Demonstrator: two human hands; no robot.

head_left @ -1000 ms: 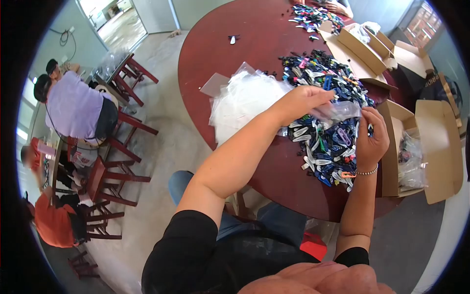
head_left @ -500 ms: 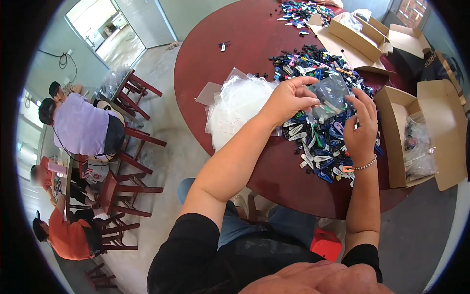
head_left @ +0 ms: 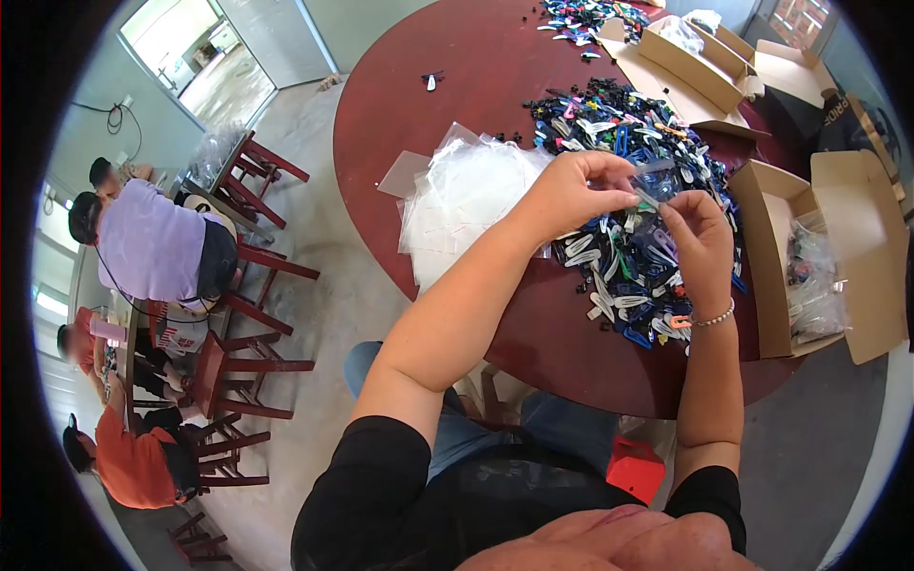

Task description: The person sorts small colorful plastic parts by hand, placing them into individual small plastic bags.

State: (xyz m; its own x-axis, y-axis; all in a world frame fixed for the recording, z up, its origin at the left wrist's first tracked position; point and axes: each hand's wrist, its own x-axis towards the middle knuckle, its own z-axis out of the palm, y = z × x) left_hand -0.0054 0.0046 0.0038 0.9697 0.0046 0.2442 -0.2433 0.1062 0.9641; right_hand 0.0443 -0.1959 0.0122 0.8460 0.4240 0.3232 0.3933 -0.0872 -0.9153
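Between my two hands a small clear plastic bag (head_left: pixel 657 181) hangs over a heap of hair clips (head_left: pixel 619 271), with clips seen through it. My left hand (head_left: pixel 583 195) pinches its left edge between thumb and fingers. At its right side my right hand (head_left: pixel 703 238) is closed, fingertips pressed on the bag's edge. A bracelet and an orange clip (head_left: pixel 679 322) are at my right wrist. Left of the heap lies a pile of flat clear bags (head_left: pixel 466 195) on the dark red round table (head_left: pixel 390 114).
An open cardboard box (head_left: pixel 762 276) with filled bags stands at the right. More open boxes (head_left: pixel 690 71) and another clip heap (head_left: pixel 590 21) are at the back. One clip (head_left: pixel 431 83) lies apart. Several people sit at a table at the far left, near red stools (head_left: pixel 252 376).
My right hand has closed, its fingertips moving left onto the bag. The bag has tilted and looks narrower. My left hand still grips it.
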